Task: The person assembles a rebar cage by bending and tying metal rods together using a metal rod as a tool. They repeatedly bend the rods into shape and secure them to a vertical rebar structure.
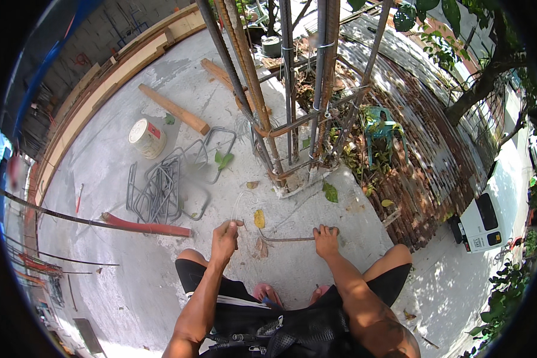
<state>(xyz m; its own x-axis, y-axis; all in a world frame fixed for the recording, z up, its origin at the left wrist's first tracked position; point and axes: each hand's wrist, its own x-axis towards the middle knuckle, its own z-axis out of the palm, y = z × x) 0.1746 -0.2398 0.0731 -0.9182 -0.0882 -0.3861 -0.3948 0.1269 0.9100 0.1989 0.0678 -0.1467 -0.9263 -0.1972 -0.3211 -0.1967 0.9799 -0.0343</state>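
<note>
My left hand point(225, 238) is closed, with a thin pale wire point(237, 206) curving up from its fingertips in a loop over the concrete. To the right, my right hand point(326, 240) grips one end of a slim metal rod point(289, 240). The rod points left, and its far end bends near a dry brown leaf point(261, 247). A yellow leaf point(259, 219) lies between the hands. Just ahead stands a column of upright rebar point(289, 107), with bent steel ties wired around it. A pile of grey bent steel stirrups point(158, 191) lies ahead and left.
A white bucket point(147, 139) and a timber piece point(174, 109) lie beyond the stirrups. Nearer left is a red pipe point(149, 225) with a long rebar through it. Past the slab's right edge are rusty roofing sheets point(420, 179), a green plastic chair point(383, 128) and a white van point(489, 215).
</note>
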